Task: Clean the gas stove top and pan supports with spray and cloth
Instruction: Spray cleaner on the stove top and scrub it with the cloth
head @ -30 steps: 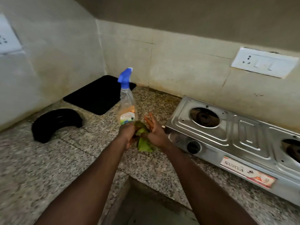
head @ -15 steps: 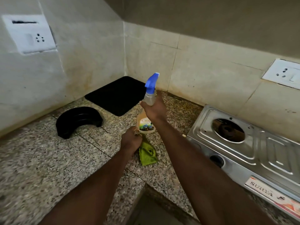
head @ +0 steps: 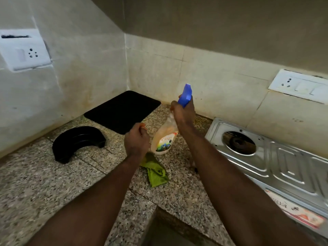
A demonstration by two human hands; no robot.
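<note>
My right hand grips the neck of a clear spray bottle with a blue trigger head. The bottle is off the granite counter and tilted, its base toward me. Just left of it, my left hand has its fingers curled round a green cloth. The cloth hangs from under that hand down to the counter. The steel gas stove lies at the right, its left burner bare with no pan support on it.
A black curved piece lies on the granite counter at the left, and a black mat fills the corner behind it. Wall sockets sit at the left and right. The counter edge steps inward below my arms.
My right hand left the cloth, took the spray bottle by the neck and lifted and tilted it. My left hand rose with the green cloth. The view swung left.
</note>
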